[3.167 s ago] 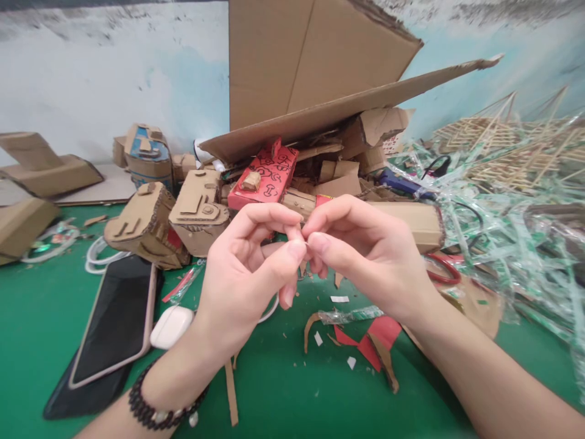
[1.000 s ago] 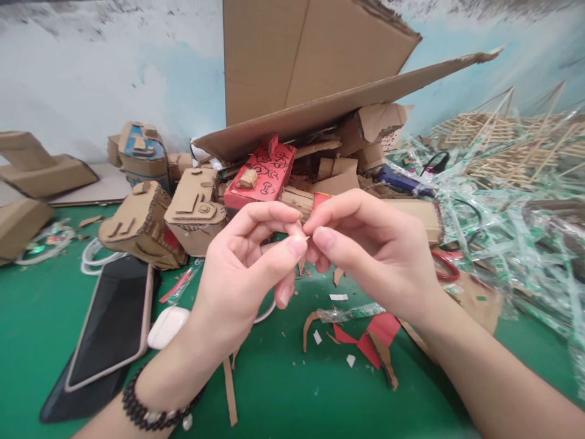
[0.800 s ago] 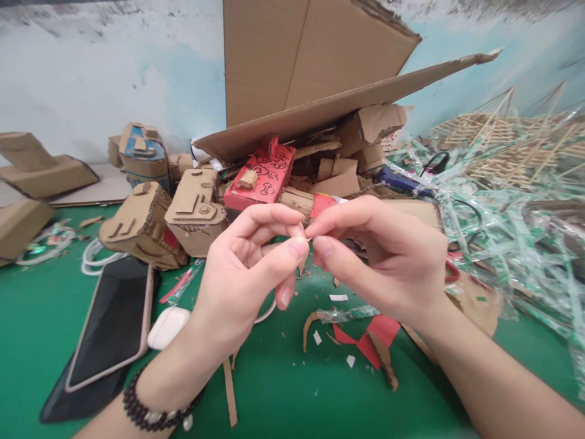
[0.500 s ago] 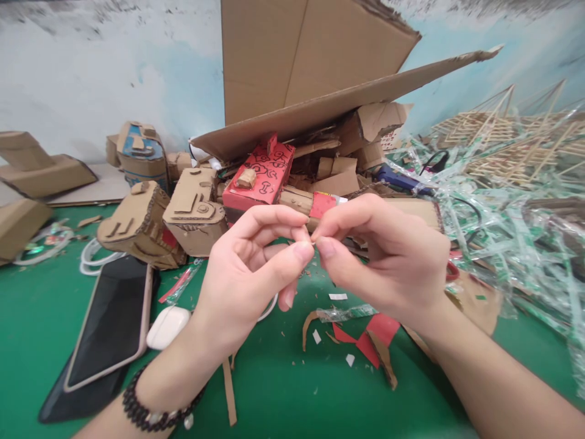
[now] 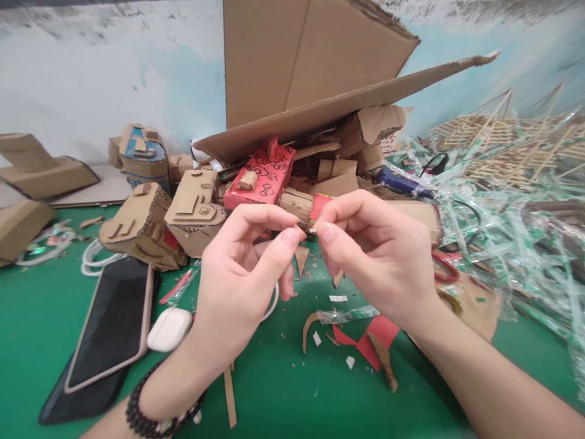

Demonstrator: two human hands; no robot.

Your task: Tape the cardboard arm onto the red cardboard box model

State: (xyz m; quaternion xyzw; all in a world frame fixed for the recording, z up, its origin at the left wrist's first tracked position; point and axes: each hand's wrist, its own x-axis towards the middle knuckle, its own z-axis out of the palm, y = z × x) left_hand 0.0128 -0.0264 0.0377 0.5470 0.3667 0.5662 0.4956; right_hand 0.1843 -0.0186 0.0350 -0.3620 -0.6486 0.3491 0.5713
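A dark beaded bracelet (image 5: 153, 410) circles the left wrist. The person's left hand (image 5: 242, 274) is raised over the green tabletop (image 5: 356, 408), its grip narrow, thumb and forefinger tips close together; whether anything sits between them cannot be told. Facing it just apart, the right hand (image 5: 384, 262) pinches a tiny pale scrap (image 5: 313, 230) between thumb and forefinger, the scrap poking into the gap between the hands. Below, a thin cardboard strip (image 5: 230, 399) lies nearest, with a phone (image 5: 112, 323) and a small white case (image 5: 169, 329) to the left and red paper (image 5: 386, 330) to the right. Beyond the hands stand a blocky cardboard model (image 5: 194, 207) and a red box (image 5: 262, 174) with black drawings. Tangled plastic strips (image 5: 507, 244) and thin wooden sticks (image 5: 493, 140) heap at the right. Farthest back, a large cardboard sheet (image 5: 315, 55) rises before a blue and white wall (image 5: 114, 73).
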